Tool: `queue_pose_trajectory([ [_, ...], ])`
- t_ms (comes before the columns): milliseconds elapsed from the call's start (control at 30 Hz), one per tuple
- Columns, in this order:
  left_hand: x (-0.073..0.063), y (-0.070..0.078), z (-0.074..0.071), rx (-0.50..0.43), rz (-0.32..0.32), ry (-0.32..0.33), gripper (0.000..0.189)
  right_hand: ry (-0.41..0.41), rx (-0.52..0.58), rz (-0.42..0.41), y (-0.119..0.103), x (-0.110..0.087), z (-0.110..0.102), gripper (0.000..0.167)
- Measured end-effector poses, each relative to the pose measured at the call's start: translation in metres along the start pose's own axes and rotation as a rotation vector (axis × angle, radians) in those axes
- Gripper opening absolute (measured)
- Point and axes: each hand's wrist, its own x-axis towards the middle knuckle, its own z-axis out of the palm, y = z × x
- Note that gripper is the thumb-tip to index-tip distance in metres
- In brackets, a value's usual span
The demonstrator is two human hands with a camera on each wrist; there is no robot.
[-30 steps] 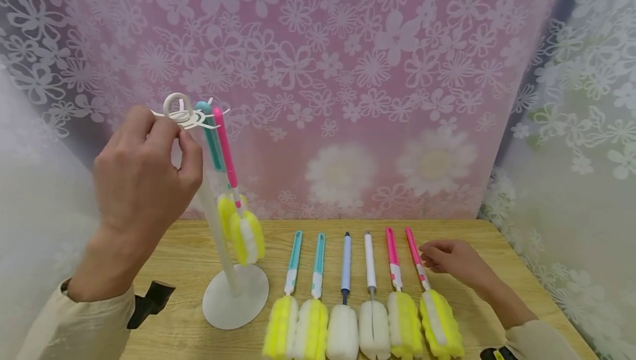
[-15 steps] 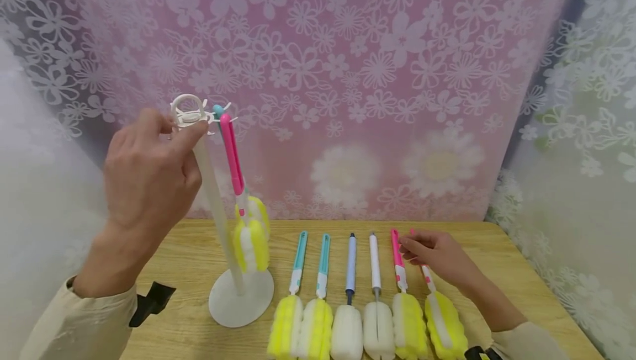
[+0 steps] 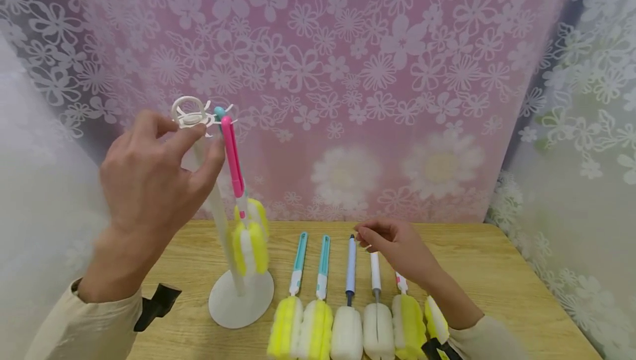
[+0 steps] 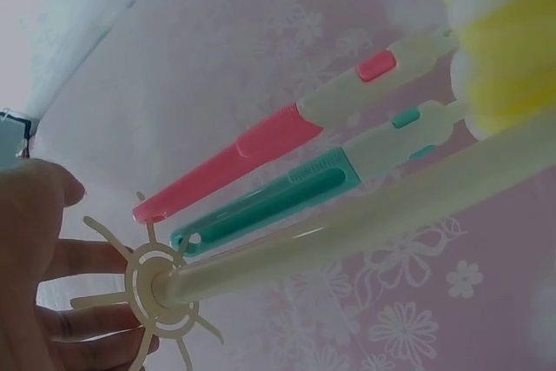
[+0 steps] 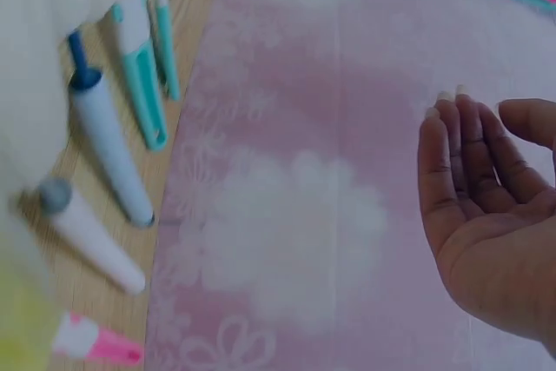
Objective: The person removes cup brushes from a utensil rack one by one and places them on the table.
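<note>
A white stand (image 3: pixel 220 238) with a ring of hooks (image 4: pixel 161 288) on top rises from a round base. From its hooks hang a pink-handled sponge brush (image 3: pixel 233 161) and a teal-handled sponge brush (image 4: pixel 269 206). My left hand (image 3: pixel 149 178) is at the hook ring, its fingers behind the spokes and its thumb apart in the left wrist view. Loosely bent and holding nothing, my right hand (image 3: pixel 407 249) hovers over the row of brushes, fingertips near the blue-handled brush (image 3: pixel 351 266). It covers parts of the white-handled brush (image 3: pixel 375 274) and the pink-handled ones.
Two teal-handled brushes (image 3: pixel 300 263) lie at the left end of the row. Two yellow-and-white sponge heads (image 3: pixel 408 324) are at its right end. The wooden table (image 3: pixel 497 271) meets a pink floral curtain (image 3: pixel 308 73) behind, with pale lace cloth (image 3: pixel 586 183) at the right.
My right hand has moved left over the row, from the pink-handled brushes toward the blue-handled one. My left thumb has spread away from the hook ring. The hanging brushes have shifted round in view.
</note>
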Motion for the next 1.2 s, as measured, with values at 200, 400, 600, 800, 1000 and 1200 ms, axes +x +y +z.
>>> queue_pose_trajectory([
  [200,-0.001,0.003,0.006,0.021,-0.054,0.070,0.040,-0.029,0.056,-0.148,-0.015,0.019,0.039,0.025],
  [400,0.001,0.004,0.008,0.059,-0.056,0.084,0.039,-0.113,0.133,-0.279,-0.039,0.043,0.079,0.032],
  [600,0.002,0.007,0.008,0.066,-0.042,0.069,0.037,-0.019,0.175,-0.329,-0.068,0.070,0.117,0.041],
  [800,0.002,0.008,0.009,0.076,-0.039,0.044,0.039,0.046,0.141,-0.361,-0.080,0.084,0.137,0.048],
  [1000,0.004,0.008,0.010,0.081,-0.039,0.056,0.039,0.098,0.171,-0.357,-0.082,0.091,0.143,0.039],
  [1200,0.004,0.008,0.011,0.092,-0.043,0.043,0.040,0.141,0.220,-0.369,-0.082,0.097,0.147,0.034],
])
